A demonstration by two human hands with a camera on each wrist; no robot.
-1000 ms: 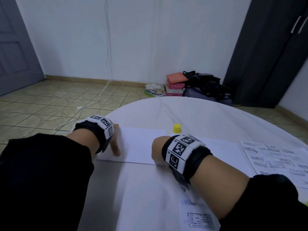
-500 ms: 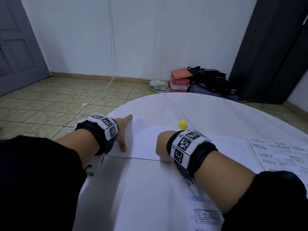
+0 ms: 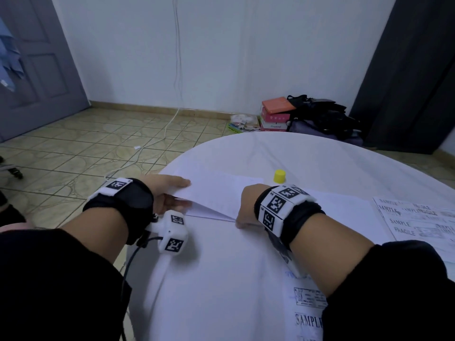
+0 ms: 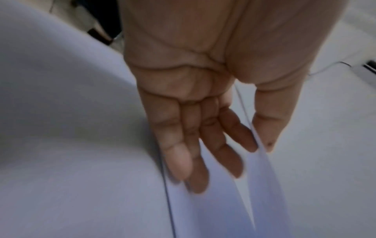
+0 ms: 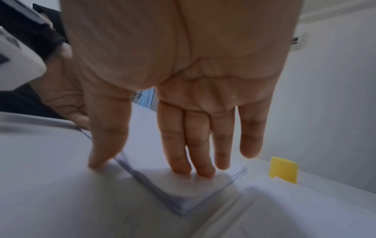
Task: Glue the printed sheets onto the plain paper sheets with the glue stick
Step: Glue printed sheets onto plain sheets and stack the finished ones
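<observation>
The thin stack of plain white paper sheets [image 3: 221,193] lies near the left edge of the round desk [image 3: 320,158] with its white cloth cover. My left hand [image 3: 167,193] holds the stack's left edge: the thumb lies flat on top, the fingers [image 4: 183,153] reach underneath, nearly straight, and the top sheet is raised there, so a gap shows between it and the sheets below. My right hand [image 3: 247,205] presses down on the near right corner of the stack, fingers straight and spread a little; its fingertips [image 5: 193,169] rest on the top sheet and the thumb touches the stack's near edge. It grips nothing.

Just beyond my right wrist, close to the stack's far right corner, stands the glue stick with a yellow cap [image 3: 280,175]; only its cap shows clearly. More white paper [image 3: 344,210] lies flat to the right of the stack, under my right forearm. Printed sheets with black "SAMPLE" and "FRAGILE" lettering [image 3: 418,217] lie towards the desk's right edge, and another printed sheet [image 3: 307,311] lies at the near edge under my right arm.

Past the desk, on the tiled floor against the white wall, sit red and pink boxes [image 3: 274,116] beside a heap of dark bags [image 3: 322,119].
</observation>
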